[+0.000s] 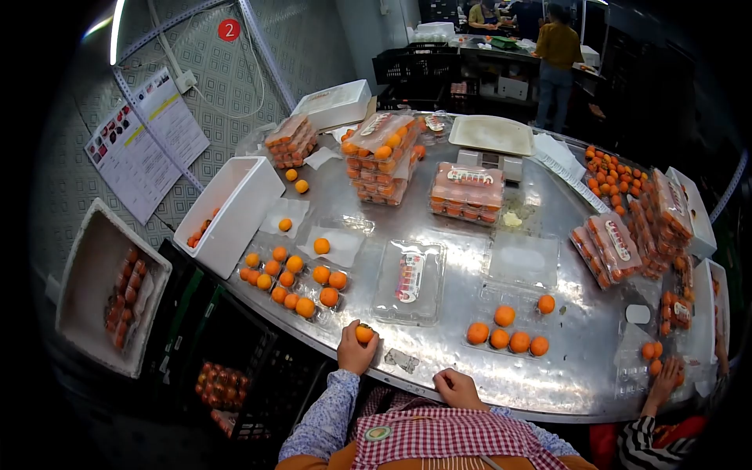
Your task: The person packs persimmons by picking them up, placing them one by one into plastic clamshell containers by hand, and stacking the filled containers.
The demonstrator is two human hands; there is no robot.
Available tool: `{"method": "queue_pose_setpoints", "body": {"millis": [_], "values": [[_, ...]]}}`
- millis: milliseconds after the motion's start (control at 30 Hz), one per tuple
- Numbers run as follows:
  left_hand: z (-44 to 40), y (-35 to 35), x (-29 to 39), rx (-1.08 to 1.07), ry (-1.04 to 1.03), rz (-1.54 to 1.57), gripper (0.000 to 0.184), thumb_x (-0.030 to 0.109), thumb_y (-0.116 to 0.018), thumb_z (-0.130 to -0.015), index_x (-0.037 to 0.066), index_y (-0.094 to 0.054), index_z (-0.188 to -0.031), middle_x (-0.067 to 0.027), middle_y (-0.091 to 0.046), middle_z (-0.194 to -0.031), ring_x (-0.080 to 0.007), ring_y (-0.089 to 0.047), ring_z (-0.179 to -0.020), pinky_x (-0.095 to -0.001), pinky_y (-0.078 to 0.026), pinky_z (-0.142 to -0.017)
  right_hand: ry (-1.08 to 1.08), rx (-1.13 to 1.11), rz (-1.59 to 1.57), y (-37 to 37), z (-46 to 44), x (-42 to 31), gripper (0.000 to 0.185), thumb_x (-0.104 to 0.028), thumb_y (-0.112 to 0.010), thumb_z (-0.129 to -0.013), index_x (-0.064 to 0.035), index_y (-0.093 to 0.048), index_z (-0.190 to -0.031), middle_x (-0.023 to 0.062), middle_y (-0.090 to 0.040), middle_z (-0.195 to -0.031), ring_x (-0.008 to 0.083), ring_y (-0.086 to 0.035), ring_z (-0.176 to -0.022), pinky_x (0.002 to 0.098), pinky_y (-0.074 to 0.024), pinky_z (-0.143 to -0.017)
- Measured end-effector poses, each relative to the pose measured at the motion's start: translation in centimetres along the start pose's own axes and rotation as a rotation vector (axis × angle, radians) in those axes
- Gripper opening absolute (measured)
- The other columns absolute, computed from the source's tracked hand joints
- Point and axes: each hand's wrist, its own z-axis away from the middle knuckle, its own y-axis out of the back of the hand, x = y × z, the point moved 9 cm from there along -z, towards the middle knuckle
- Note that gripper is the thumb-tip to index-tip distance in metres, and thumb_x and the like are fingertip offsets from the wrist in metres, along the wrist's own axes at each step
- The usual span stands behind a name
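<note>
My left hand is closed around an orange at the near edge of the metal table. My right hand rests by the same edge, fingers curled, with nothing visible in it. A closed clear plastic clamshell box with a printed label lies in front of my hands. To its left, loose oranges sit in and around an open clear tray. On the right, another open clear box has several oranges in its near half.
Stacked filled boxes stand at the back, with more before a scale. White foam boxes and a crate are at left. A co-worker's hand touches oranges at right, near more packed boxes.
</note>
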Motion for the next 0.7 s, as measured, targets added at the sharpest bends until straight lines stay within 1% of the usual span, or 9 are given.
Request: {"method": "queue_pose_setpoints", "body": {"millis": [33,67,167,267,467,567,700], "values": [[-0.06,0.04,0.12,0.003,-0.008,-0.008,0.058,0.031,-0.074,-0.078,0.002,-0.051,-0.123,-0.0182,-0.057,-0.109,-0.0371,-0.06,-0.096,-0.0419,-0.051,-0.082,0.006,0.001,-0.002,0.07,0.09,-0.22,0.022,-0.024,-0.063,-0.091,-0.0026,-0.066,-0.093,0.0124,-0.065,-0.072,0.0222,-0.062,-0.062,0.0327,-0.0484,-0.058],[-0.05,0.06,0.26,0.005,-0.016,-0.015,0.058,0.031,-0.074,-0.079,0.002,-0.051,-0.123,-0.0182,-0.057,-0.109,-0.037,-0.06,-0.096,-0.0419,-0.051,-0.082,0.01,0.018,-0.018,0.27,0.16,-0.49,0.023,-0.024,-0.064,-0.09,-0.0019,-0.065,-0.085,0.0133,-0.062,-0.069,0.0241,-0.06,-0.058,0.0342,-0.0467,-0.056],[-0.04,0.07,0.41,-0.005,-0.008,-0.025,0.058,0.031,-0.074,-0.079,0.002,-0.051,-0.123,-0.018,-0.057,-0.109,-0.0369,-0.06,-0.096,-0.0419,-0.051,-0.082,0.043,0.005,0.059,0.18,0.11,-0.22,0.028,-0.025,-0.064,-0.09,-0.001,-0.061,-0.075,0.0146,-0.058,-0.065,0.0263,-0.056,-0.055,0.0362,-0.0436,-0.053],[-0.04,-0.09,0.35,-0.027,0.019,-0.021,0.058,0.028,-0.076,-0.078,0.002,-0.05,-0.123,-0.0195,-0.058,-0.111,-0.037,-0.06,-0.098,-0.0409,-0.05,-0.085,0.126,0.03,0.02,0.28,0.08,-0.58,0.033,-0.025,-0.064,-0.09,-0.0005,-0.057,-0.07,0.0151,-0.054,-0.062,0.0279,-0.052,-0.053,0.0377,-0.041,-0.052],[0.09,-0.14,0.04,-0.03,0.052,-0.014,0.057,0.026,-0.076,-0.077,0.002,-0.051,-0.122,-0.0199,-0.058,-0.112,-0.0371,-0.061,-0.098,-0.0408,-0.05,-0.085,0.072,0.017,-0.044,0.58,0.04,-0.86,0.034,-0.025,-0.062,-0.092,0.0003,-0.057,-0.071,0.0143,-0.052,-0.061,0.0249,-0.05,-0.053,0.0379,-0.0401,-0.052],[0.06,-0.27,0.13,-0.027,0.051,-0.014,0.056,0.025,-0.076,-0.078,0.002,-0.051,-0.122,-0.0193,-0.058,-0.112,-0.0369,-0.061,-0.098,-0.0407,-0.05,-0.085,0.078,0.018,-0.055,0.59,0.05,-0.73,0.034,-0.026,-0.062,-0.092,0.0005,-0.057,-0.072,0.0142,-0.052,-0.062,0.0237,-0.05,-0.053,0.0377,-0.0398,-0.052],[-0.03,-0.28,0.05,-0.022,0.027,-0.021,0.056,0.028,-0.075,-0.078,0.004,-0.051,-0.123,-0.0189,-0.058,-0.112,-0.0376,-0.061,-0.098,-0.0417,-0.051,-0.084,0.082,0.015,-0.015,0.42,-0.02,-0.63,0.033,-0.025,-0.062,-0.092,0.0,-0.057,-0.072,0.0144,-0.051,-0.062,0.0255,-0.05,-0.053,0.0379,-0.0401,-0.053]]}}
